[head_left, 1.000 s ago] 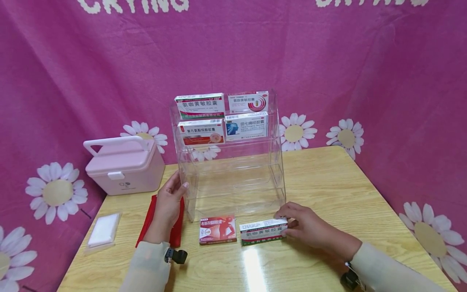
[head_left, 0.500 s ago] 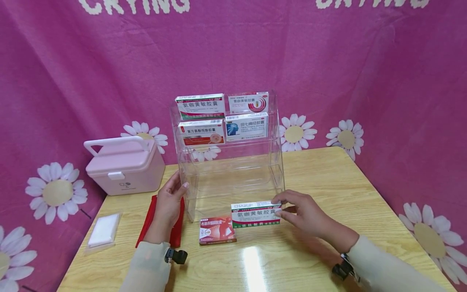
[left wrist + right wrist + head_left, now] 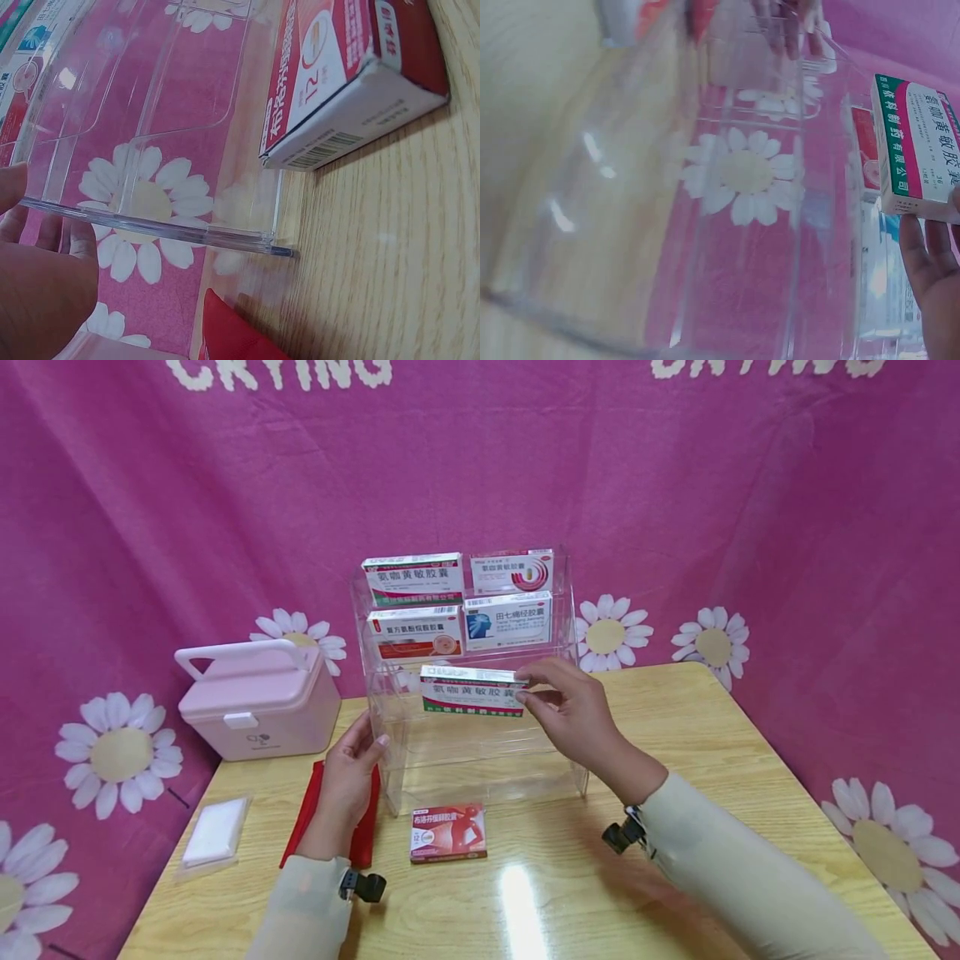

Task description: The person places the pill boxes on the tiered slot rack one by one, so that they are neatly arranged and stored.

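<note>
The person's left hand (image 3: 347, 787) and right hand (image 3: 576, 714) are bare. A pale cream, long, plain-cloth left sleeve (image 3: 303, 906) and a matching right sleeve (image 3: 738, 860) reach the wrists. At the left cuff sits a small, black, blocky wrist camera (image 3: 367, 886); at the right, a similar black, rounded wrist unit (image 3: 621, 836) on a dark band with silvery glints.

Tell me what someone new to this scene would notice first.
Probably the vivid magenta curtain with its big white daisies, filling the background behind the wooden table. In front of it stands a clear rack with four medicine boxes in its top two rows. Just below those rows in the head view, the right hand pinches another box.
</note>
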